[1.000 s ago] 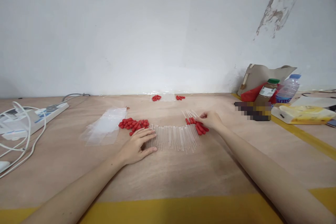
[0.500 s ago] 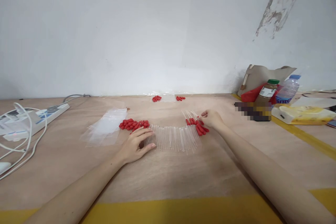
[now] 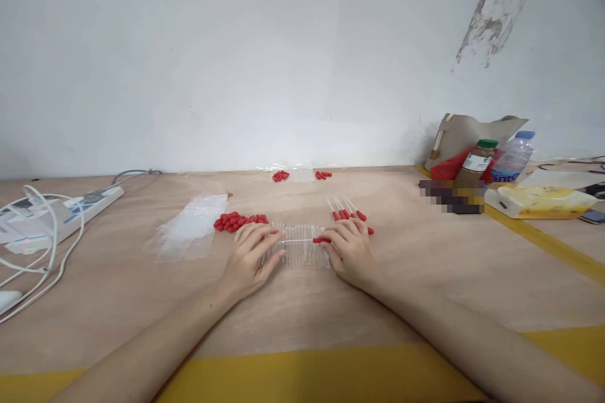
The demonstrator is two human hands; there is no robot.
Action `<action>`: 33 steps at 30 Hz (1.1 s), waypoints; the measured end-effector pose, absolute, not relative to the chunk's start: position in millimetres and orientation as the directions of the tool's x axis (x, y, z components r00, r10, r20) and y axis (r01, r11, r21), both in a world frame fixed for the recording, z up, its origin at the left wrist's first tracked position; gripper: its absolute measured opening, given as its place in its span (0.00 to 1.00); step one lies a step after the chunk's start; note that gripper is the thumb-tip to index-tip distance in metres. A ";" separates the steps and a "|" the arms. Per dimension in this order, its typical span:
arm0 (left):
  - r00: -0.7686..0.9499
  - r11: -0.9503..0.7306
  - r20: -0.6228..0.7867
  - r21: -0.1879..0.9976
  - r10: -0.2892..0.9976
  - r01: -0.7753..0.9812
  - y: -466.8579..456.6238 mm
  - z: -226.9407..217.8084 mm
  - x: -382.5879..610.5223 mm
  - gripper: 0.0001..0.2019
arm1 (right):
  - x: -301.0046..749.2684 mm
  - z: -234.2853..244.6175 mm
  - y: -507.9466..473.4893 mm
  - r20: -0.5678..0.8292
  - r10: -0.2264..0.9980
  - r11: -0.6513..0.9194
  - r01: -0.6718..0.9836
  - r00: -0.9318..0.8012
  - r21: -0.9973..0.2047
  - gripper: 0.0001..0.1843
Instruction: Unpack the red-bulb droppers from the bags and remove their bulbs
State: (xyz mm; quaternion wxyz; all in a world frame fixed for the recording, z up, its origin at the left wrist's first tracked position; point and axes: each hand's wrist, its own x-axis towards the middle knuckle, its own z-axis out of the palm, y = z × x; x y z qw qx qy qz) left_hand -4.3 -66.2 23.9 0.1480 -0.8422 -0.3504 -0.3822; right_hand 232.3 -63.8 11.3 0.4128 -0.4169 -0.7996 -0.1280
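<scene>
A row of thin clear tubes (image 3: 300,258) lies side by side between my hands. Across the row runs a thin pale stem with a red bulb-like end, a dropper by its look (image 3: 297,241). My right hand (image 3: 352,249) is closed on the red end. At the stem's other tip are the fingers of my left hand (image 3: 253,255), curled round it, its thumb a little lower over the tubes. Beside that hand lies a heap of red bulbs (image 3: 234,221). Behind my right hand are several red-ended pieces with thin pale stems (image 3: 350,211), partly hidden by it.
Clear plastic bags (image 3: 189,227) lie left of the bulbs. Two small red groups with a clear bag (image 3: 301,174) are by the wall. A power strip (image 3: 101,203) with white cables stands left. Right are bottles (image 3: 477,162), a cloth bag (image 3: 456,132) and a tissue pack (image 3: 543,201).
My right hand has moved left from the stemmed pieces to the tube row, bringing a red end with it. My left hand stays near the same spot, its thumb and fingers closer together.
</scene>
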 end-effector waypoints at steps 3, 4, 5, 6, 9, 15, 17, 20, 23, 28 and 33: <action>0.544 -0.738 0.726 -0.075 0.421 0.671 -69.2 18.9 6.1 0.09 | 225.5 6.2 -68.2 0.779 0.495 0.697 0.711 -0.384 -0.092 0.06; 0.553 -0.743 0.726 -0.088 0.408 0.663 -69.4 17.3 8.6 0.08 | 224.8 5.3 -68.3 0.782 0.476 0.714 0.696 -0.403 -0.076 0.06; 0.555 -0.746 0.730 -0.093 0.399 0.659 -69.4 15.9 10.5 0.07 | 224.5 4.6 -68.0 0.783 0.461 0.725 0.686 -0.418 -0.060 0.07; 0.555 -0.747 0.732 -0.096 0.395 0.658 -69.5 14.9 11.8 0.06 | 224.7 3.8 -67.7 0.783 0.451 0.730 0.681 -0.430 -0.046 0.07; 0.562 -0.744 0.726 -0.104 0.397 0.660 -70.9 14.4 12.4 0.04 | 226.1 2.3 -67.5 0.776 0.437 0.729 0.685 -0.454 -0.009 0.07; 0.575 -0.750 0.709 -0.099 0.409 0.655 -75.1 16.9 9.6 0.04 | 227.2 5.5 -70.8 0.761 0.411 0.746 0.665 -0.502 0.035 0.07; 0.581 -0.754 0.701 -0.094 0.414 0.650 -75.3 16.7 9.3 0.05 | 227.1 6.9 -71.6 0.745 0.421 0.747 0.663 -0.517 0.038 0.07; 0.588 -0.759 0.691 -0.087 0.420 0.645 -75.4 15.8 9.1 0.05 | 227.2 8.2 -72.2 0.722 0.427 0.747 0.662 -0.544 0.058 0.08; 0.585 -0.764 0.697 -0.082 0.415 0.640 -75.9 15.3 8.8 0.04 | 227.6 8.7 -72.6 0.715 0.414 0.753 0.653 -0.564 0.079 0.08; 0.576 -0.773 0.712 -0.073 0.402 0.630 -77.3 15.6 8.2 0.04 | 227.4 6.3 -72.8 0.748 0.395 0.752 0.656 -0.534 0.071 0.07; 0.584 -0.784 0.711 -0.074 0.392 0.616 -78.4 16.1 8.8 0.04 | 226.2 5.0 -74.5 0.784 0.356 0.756 0.650 -0.509 0.079 0.06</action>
